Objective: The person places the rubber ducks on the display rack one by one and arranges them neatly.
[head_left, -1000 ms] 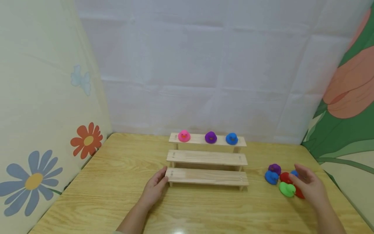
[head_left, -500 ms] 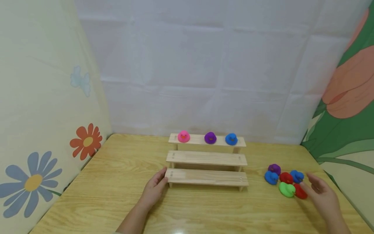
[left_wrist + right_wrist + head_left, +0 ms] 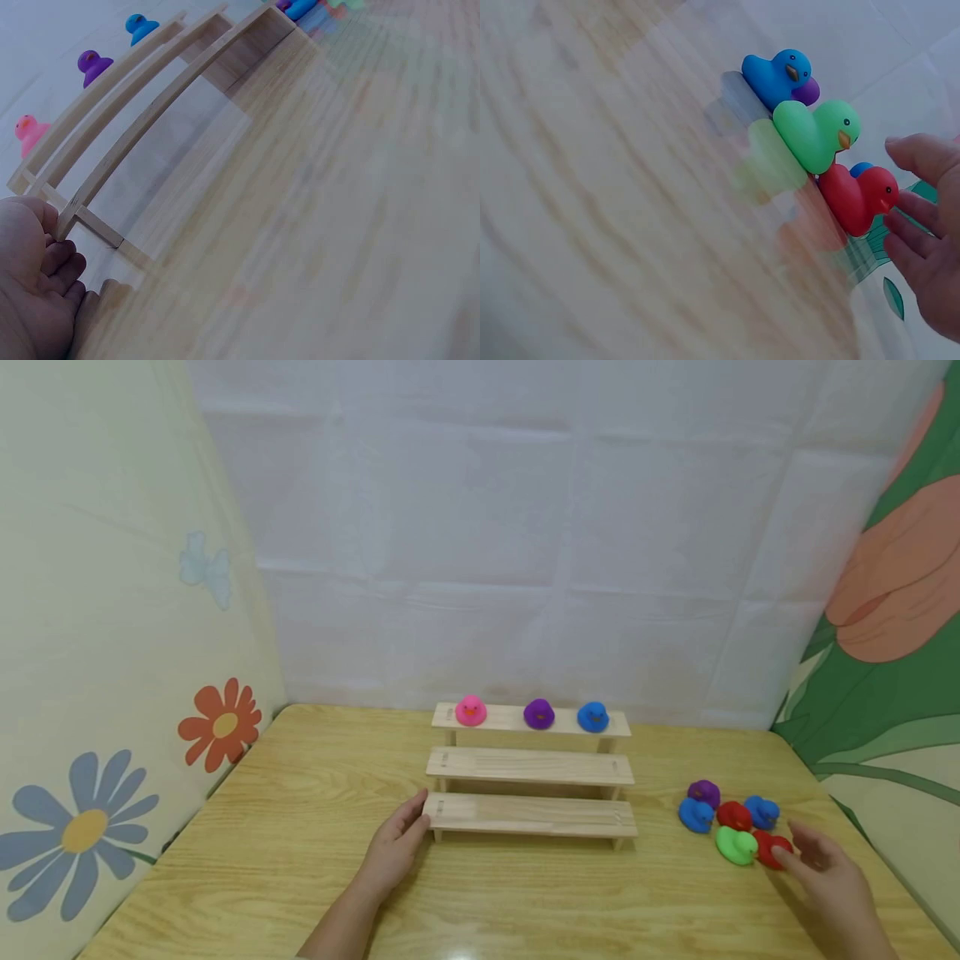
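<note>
A wooden three-tier stand [image 3: 529,810] stands mid-table, with a pink rubber duck [image 3: 471,711], a purple duck [image 3: 539,714] and a blue duck [image 3: 593,717] along its top tier. My left hand [image 3: 393,843] holds the left end of the lowest tier, its thumb at the board's end in the left wrist view. At the right, my right hand [image 3: 834,877] is spread beside a red duck [image 3: 859,199], thumb and fingers apart around its head side. Whether the fingertips touch the duck is hard to tell. A green duck [image 3: 817,135] sits right next to the red one.
Behind the green duck are a second red duck [image 3: 734,816], two blue ducks, one [image 3: 696,815] left and one [image 3: 762,812] right, and a purple duck [image 3: 704,793]. A white cloth [image 3: 525,527] hangs behind the wood-grain table [image 3: 300,777]; flowered panels flank both sides.
My right hand has drawn back to the right from over the duck group, uncovering the rear blue duck, and now is close by the front red duck. The left hand has stayed on the stand.
</note>
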Demonstrator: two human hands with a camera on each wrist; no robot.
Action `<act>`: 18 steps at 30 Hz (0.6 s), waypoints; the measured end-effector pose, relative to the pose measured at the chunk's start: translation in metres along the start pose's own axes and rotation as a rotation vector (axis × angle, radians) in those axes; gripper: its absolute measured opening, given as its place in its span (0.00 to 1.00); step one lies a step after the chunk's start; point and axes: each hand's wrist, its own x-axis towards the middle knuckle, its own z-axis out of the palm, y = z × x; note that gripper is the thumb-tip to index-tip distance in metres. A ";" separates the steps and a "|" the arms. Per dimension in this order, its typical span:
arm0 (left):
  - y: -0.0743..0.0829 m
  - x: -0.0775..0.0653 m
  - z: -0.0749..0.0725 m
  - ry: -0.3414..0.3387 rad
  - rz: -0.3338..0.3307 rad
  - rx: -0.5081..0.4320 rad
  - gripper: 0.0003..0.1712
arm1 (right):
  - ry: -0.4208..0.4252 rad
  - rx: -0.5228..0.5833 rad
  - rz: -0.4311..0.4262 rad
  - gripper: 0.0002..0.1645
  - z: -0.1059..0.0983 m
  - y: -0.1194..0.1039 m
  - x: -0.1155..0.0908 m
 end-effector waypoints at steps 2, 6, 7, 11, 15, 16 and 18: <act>-0.001 0.000 0.000 -0.001 0.004 0.003 0.29 | -0.026 0.015 0.024 0.51 0.001 0.002 0.001; -0.002 0.001 0.000 0.003 -0.002 0.006 0.29 | -0.021 0.011 0.011 0.49 0.004 0.006 0.002; -0.002 0.001 0.000 0.004 -0.007 0.004 0.29 | -0.020 0.006 0.003 0.49 0.004 0.006 0.002; -0.002 0.002 0.000 0.009 -0.029 0.002 0.29 | -0.007 -0.006 -0.010 0.48 0.006 0.008 0.002; -0.001 0.001 0.000 0.007 -0.017 0.013 0.29 | 0.007 -0.018 -0.016 0.46 0.007 0.009 0.002; -0.001 0.000 0.000 0.007 -0.014 0.016 0.29 | 0.013 -0.027 -0.016 0.45 0.008 0.009 0.002; 0.000 0.000 0.000 0.007 -0.007 0.020 0.29 | 0.017 -0.029 -0.011 0.44 0.008 0.009 0.002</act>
